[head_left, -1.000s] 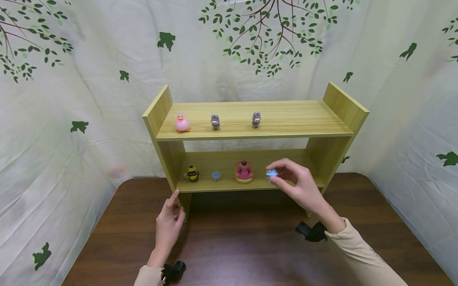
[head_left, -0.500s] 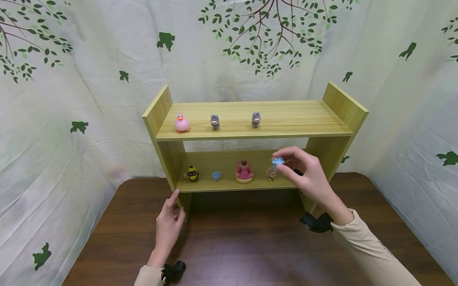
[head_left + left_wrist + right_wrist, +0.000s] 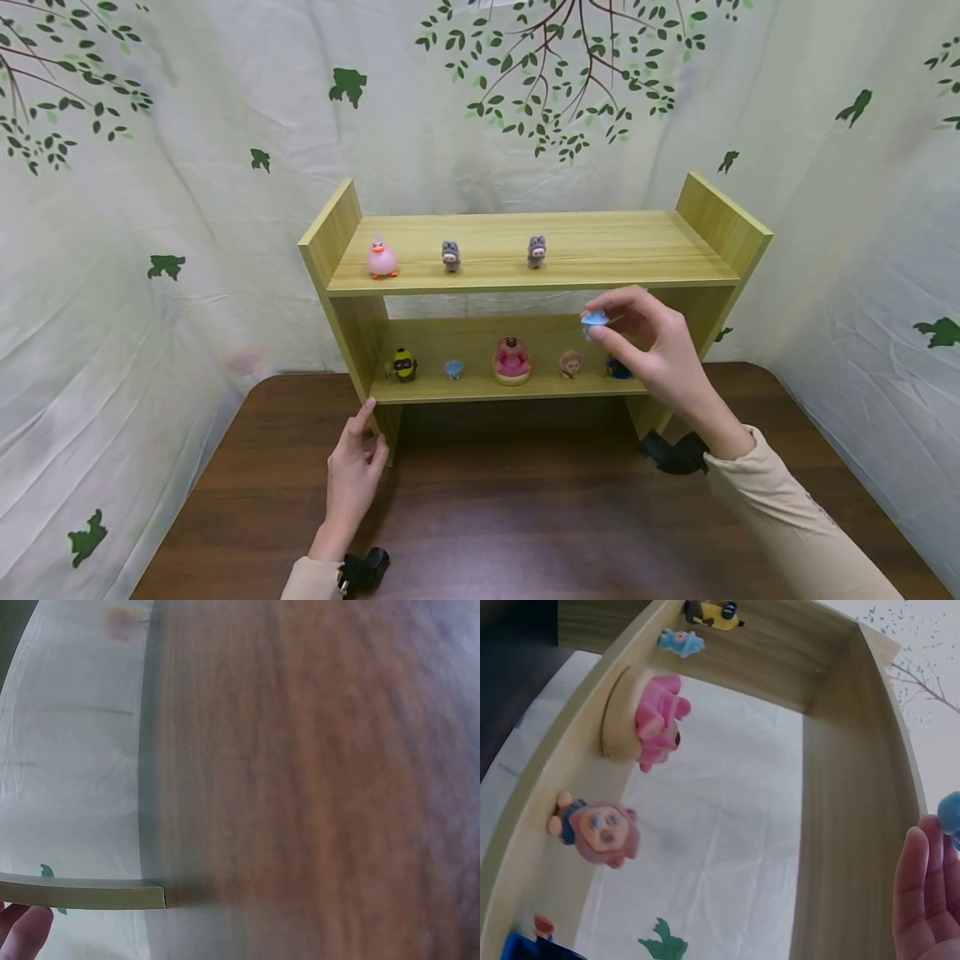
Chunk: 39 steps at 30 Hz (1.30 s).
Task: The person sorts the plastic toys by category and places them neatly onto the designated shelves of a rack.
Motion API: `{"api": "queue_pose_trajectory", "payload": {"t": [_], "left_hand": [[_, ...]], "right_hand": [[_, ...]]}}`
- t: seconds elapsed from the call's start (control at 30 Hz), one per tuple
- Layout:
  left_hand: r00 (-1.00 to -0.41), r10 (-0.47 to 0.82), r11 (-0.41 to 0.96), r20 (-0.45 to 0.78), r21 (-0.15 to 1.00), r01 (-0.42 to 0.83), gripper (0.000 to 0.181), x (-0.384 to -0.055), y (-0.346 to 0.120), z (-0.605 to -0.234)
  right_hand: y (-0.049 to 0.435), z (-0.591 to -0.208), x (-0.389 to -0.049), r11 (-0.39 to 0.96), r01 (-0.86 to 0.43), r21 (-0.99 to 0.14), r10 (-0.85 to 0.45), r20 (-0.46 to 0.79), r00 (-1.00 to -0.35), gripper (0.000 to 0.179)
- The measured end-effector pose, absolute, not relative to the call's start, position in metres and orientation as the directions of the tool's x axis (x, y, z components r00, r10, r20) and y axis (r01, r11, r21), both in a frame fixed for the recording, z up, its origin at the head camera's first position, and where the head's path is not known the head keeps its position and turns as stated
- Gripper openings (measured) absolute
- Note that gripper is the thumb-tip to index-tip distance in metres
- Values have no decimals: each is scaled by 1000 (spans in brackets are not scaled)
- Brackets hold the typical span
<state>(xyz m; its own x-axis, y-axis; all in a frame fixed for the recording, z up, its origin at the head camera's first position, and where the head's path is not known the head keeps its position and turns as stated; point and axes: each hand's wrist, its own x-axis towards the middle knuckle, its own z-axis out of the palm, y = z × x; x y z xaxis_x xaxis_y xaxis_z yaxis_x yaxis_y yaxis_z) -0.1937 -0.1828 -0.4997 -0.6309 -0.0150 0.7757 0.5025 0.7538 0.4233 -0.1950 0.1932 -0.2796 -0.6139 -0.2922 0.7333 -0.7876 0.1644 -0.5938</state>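
My right hand (image 3: 663, 354) pinches a small light-blue figurine (image 3: 593, 320) between thumb and fingers, in front of the lower shelf's right part. In the right wrist view this blue figurine (image 3: 949, 814) is cut off at the right edge. My left hand (image 3: 354, 467) touches the left side panel of the wooden shelf (image 3: 534, 286), low down; in the left wrist view its fingers (image 3: 27, 934) lie against one face of the panel. On the lower board, a brown-haired figurine (image 3: 570, 364) and a dark-blue figurine (image 3: 618, 367), partly hidden by my right hand, stand nearest that hand.
The lower board also bears a black-and-yellow figurine (image 3: 403, 365), another light-blue figurine (image 3: 453, 369) and a pink bear (image 3: 512, 361). Above stand a pink duck (image 3: 382, 259) and two grey figurines (image 3: 451, 256). A brown table (image 3: 510, 517) supports the shelf.
My right hand has moved up and to the right with the light-blue figurine. The brown-haired and dark-blue figurines have come into sight behind it. My left hand has stayed in place.
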Motion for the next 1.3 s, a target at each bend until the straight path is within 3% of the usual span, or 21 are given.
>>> {"api": "queue_pose_trajectory", "payload": {"t": [0.33,1.07,1.3], "left_hand": [[-649,-12,746,761,439,501,77,-194,-183,-500],[-630,-13,752,776,423,505,79,-195,-184,-501],[-647,-17,742,762,443,503,77,-195,-184,-501]], "right_hand": [[201,-266,-196,129,-785,-606,-243,748,-618,26],[210,-241,-198,66,-795,-603,-172,778,-605,21],[213,-236,-204,70,-763,-643,-139,751,-646,22]]}}
